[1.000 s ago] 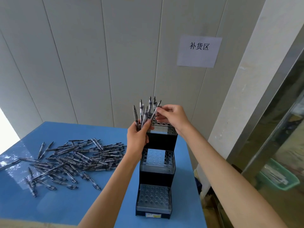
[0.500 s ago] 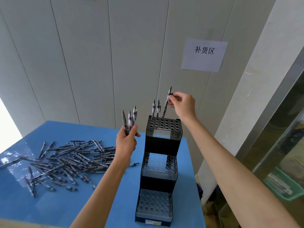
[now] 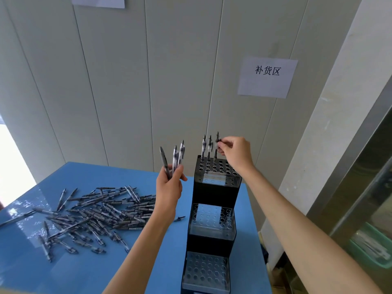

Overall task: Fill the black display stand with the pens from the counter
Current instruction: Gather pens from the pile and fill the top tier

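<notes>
Black plastic, three stepped tiers of holes: the display stand [image 3: 214, 187] sits near the right end of the blue counter [image 3: 89, 268], and it is close to bare. On the top tier, two pens [image 3: 206, 148] stand upright in the back row, and a third pen [image 3: 216, 148] stands just beside them with the right hand [image 3: 234, 150] pinching its upper end between thumb and fingertips; whether its tip is fully seated in its hole I cannot tell. The rest of that tier's holes look open, and the middle tier [image 3: 212, 217] and bottom tier [image 3: 206, 272] show no pens at all. The left hand [image 3: 169, 187] is held up to the left of the stand, apart from it, its fingers curled round a small bundle of three pens [image 3: 175, 160] that fan upward. On the left part of the counter lies the loose pile of pens [image 3: 91, 215], a large scatter well apart from the stand, with one stray pen [image 3: 179, 218] lying nearer its base. By my judgement the job has only just begun: a few pens placed or being placed, three in hand as the next supply, and nearly all of the stock left on the counter
</notes>
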